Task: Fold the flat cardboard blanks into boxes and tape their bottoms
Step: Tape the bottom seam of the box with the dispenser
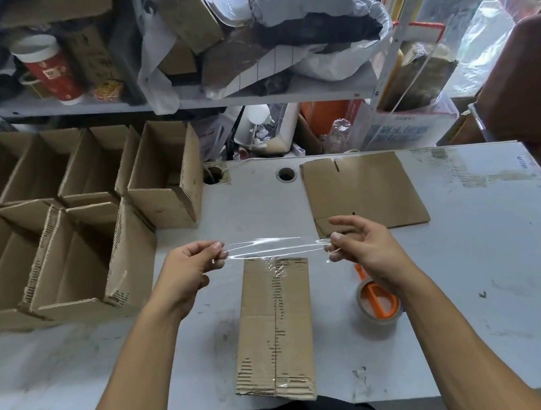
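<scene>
Left hand (190, 261) and right hand (358, 245) each pinch one end of clear tape strip (275, 247), stretched taut above far end of box (275, 329) standing bottom-up on table (469, 249).

Risks: strip twists or sticks to itself if tension drops; lands off seam (one strip already along seam, it seems); fingertips stick on release.

Tape roll (377, 310) with orange cutter (373, 291) just beside box, under right wrist. Flat blank (365, 190) near far edge. Finished boxes (62, 228) at left open upward; nothing visible inside.
</scene>
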